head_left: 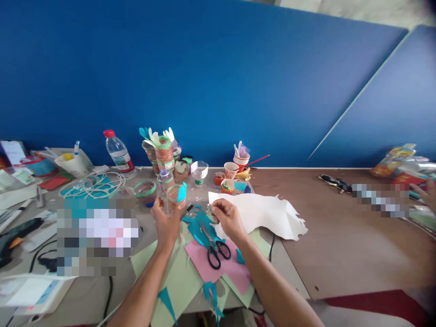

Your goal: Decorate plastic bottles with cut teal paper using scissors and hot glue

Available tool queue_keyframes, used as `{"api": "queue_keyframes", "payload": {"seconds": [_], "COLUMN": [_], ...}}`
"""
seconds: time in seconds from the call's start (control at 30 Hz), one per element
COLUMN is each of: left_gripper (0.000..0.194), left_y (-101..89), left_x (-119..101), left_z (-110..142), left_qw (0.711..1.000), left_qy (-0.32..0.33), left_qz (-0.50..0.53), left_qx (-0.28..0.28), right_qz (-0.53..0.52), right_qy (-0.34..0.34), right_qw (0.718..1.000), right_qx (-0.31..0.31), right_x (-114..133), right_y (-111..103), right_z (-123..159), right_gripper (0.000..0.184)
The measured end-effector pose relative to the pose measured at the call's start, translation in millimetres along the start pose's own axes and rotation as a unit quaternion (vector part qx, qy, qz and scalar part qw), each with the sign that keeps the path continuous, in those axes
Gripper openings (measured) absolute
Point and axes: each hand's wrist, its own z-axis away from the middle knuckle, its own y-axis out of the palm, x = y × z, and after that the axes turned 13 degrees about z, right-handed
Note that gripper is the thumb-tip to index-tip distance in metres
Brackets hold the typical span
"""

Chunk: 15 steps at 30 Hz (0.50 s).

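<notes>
My left hand (166,223) is curled against a clear plastic cup (174,196) with a green rim and a blue paper petal (182,192) on its side. The thumb lies along the cup's lower part. My right hand (227,219) is closed in a pinch beside a wavy-edged white paper sheet (259,211); whatever sits between its fingertips is too small to name. Between my forearms, black-handled scissors (214,254) lie on blue paper scraps (196,222) and pink paper (204,261). Pale green sheets (180,281) spread underneath.
Behind stand decorated cups with paper petals (164,152), a water bottle (119,154) and small paper cups (230,170). White cable (98,184) coils at left, near a glue gun (20,236). A brown tabletop (327,227) extends right, where another person's hand (427,195) shows.
</notes>
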Motion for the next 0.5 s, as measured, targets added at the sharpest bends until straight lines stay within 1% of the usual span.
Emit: {"api": "queue_keyframes", "payload": {"seconds": [0.1, 0.23, 0.33, 0.5], "left_gripper": [0.074, 0.074, 0.075, 0.071], "left_y": [3.9, 6.0, 6.4, 7.4], "left_x": [6, 6, 7, 9], "left_z": [-3, -6, -8, -14], "left_qw": [1.0, 0.999, 0.999, 0.998], "left_qy": [-0.019, -0.033, -0.009, 0.032], "left_qz": [-0.021, -0.019, -0.027, 0.0], "left_qx": [0.011, 0.038, 0.044, 0.055], "right_qz": [-0.007, -0.001, 0.034, 0.153], "right_qy": [-0.005, -0.01, -0.036, -0.107], "right_qw": [1.0, 1.0, 0.998, 0.982], "right_qx": [0.003, 0.017, 0.028, 0.031], "right_x": [-1, -7, -12, -18], "right_y": [0, 1, 4, 12], "right_z": [0, -1, -1, 2], "right_gripper": [0.007, 0.007, 0.007, 0.012]}}
